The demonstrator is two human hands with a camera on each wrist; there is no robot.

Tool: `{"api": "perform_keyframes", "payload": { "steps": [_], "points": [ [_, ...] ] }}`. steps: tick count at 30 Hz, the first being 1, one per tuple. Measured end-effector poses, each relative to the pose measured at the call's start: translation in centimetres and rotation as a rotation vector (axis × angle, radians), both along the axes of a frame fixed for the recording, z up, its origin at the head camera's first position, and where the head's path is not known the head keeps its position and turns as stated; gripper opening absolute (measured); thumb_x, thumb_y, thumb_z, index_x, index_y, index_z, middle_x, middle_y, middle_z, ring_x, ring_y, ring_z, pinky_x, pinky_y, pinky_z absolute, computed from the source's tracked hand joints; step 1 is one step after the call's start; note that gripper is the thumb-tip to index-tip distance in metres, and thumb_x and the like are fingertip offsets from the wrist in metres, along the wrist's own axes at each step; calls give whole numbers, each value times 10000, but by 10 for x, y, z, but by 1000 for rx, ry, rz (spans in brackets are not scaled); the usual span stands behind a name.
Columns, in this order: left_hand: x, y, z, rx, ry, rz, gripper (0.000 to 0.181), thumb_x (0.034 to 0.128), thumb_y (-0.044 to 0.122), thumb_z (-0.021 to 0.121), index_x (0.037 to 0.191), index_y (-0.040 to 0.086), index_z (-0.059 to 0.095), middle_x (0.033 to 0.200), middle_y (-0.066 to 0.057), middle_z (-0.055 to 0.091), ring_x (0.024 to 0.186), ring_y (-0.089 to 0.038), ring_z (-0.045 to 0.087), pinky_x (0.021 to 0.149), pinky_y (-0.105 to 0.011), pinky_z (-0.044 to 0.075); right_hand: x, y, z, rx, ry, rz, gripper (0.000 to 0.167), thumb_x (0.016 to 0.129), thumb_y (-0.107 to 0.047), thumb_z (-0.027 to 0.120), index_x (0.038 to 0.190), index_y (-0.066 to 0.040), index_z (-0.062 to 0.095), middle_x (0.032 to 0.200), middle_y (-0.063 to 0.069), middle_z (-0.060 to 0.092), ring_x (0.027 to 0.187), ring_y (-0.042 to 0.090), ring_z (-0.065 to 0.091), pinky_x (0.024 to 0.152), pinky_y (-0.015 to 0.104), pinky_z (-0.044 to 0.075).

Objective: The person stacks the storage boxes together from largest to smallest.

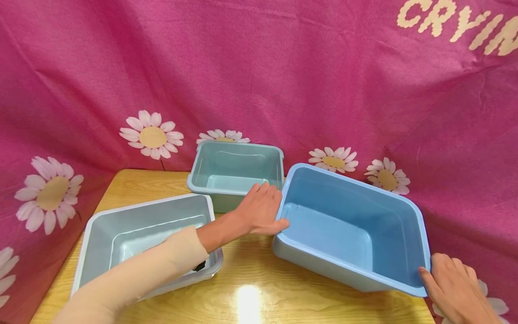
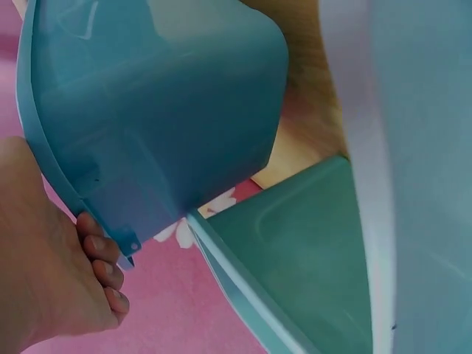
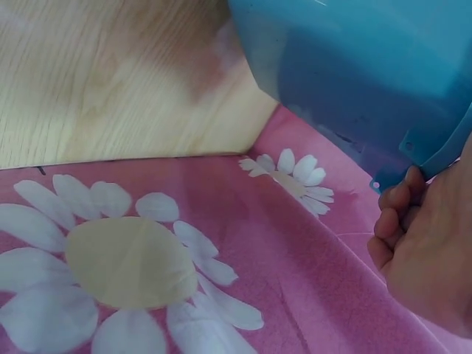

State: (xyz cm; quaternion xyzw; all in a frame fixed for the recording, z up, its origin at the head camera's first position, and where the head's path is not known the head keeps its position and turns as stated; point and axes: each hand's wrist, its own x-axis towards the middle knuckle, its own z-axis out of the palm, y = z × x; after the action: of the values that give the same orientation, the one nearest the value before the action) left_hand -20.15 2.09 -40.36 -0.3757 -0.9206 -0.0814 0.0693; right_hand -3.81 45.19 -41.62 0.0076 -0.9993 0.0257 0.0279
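A large blue plastic tub (image 1: 336, 234) takes up the right half of the head view, with nothing seen inside. My left hand (image 1: 261, 211) grips its left rim, and in the left wrist view the fingers (image 2: 107, 274) curl under that rim. At the opposite end, my right hand (image 1: 457, 283) holds the right rim near the front corner, its thumb on top. The right wrist view shows those fingers (image 3: 394, 210) bent beneath the edge. The tub sits at an angle, its right end reaching past the table edge; whether its base touches the table cannot be told.
A grey tub (image 1: 93, 243) stands at the left under my left forearm, with a small black item (image 1: 199, 266) partly hidden there. Behind is a smaller green tub (image 1: 202, 191). The wooden table (image 1: 251, 261) meets a pink daisy-print cloth (image 1: 251, 67).
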Motion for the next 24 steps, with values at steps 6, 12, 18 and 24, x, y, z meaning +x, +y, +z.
{"api": "perform_keyframes", "payload": {
  "steps": [6, 12, 18, 24],
  "points": [
    [13, -6, -3, 18, 26, 21, 395, 821, 508, 540, 877, 119, 501, 822, -4, 453, 802, -179, 419, 757, -329, 332, 1, -2, -1, 22, 3, 19, 274, 987, -255, 526, 805, -60, 466, 682, 25, 348, 657, 219, 404, 632, 436, 310],
    [22, -9, -5, 23, 34, 46, 398, 807, 497, 565, 883, 110, 514, 824, -13, 462, 805, -193, 423, 771, -334, 341, 1, -5, 0, 30, -16, 14, 259, 970, -240, 542, 818, -45, 466, 683, 36, 346, 666, 229, 409, 654, 463, 317],
    [33, -9, -4, 12, 21, 83, 395, 811, 502, 541, 886, 115, 513, 812, -10, 448, 807, -191, 419, 752, -331, 334, 4, -4, -2, 51, 35, 49, 223, 922, -185, 581, 806, -47, 449, 681, 25, 337, 667, 226, 408, 656, 469, 322],
    [46, -12, -8, 36, 6, 97, 372, 786, 482, 556, 817, 122, 467, 733, 4, 380, 717, -177, 367, 686, -309, 299, 8, -2, -7, 64, 50, 89, 236, 908, -169, 596, 796, -54, 423, 684, 23, 333, 671, 226, 413, 642, 455, 319]
  ]
}}
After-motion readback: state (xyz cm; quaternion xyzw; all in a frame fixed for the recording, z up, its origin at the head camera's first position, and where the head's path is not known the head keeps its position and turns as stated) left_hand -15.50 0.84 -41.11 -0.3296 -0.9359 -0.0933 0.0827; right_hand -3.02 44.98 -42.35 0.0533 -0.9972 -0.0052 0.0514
